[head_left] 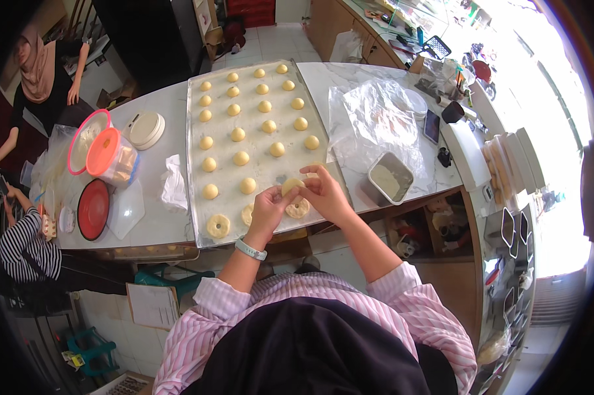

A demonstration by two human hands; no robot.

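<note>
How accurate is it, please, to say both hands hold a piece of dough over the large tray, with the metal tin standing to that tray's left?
Wrong side: the head view shows the metal tin to the right of the large tray. The left hand and right hand do hold a piece of dough over it.

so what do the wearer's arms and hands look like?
Pink-and-white striped sleeves with paler cuffs, ending short of the wrists. Left hand and right hand ungloved. Pale grey-green band on the left wrist; nothing worn on the right.
</note>
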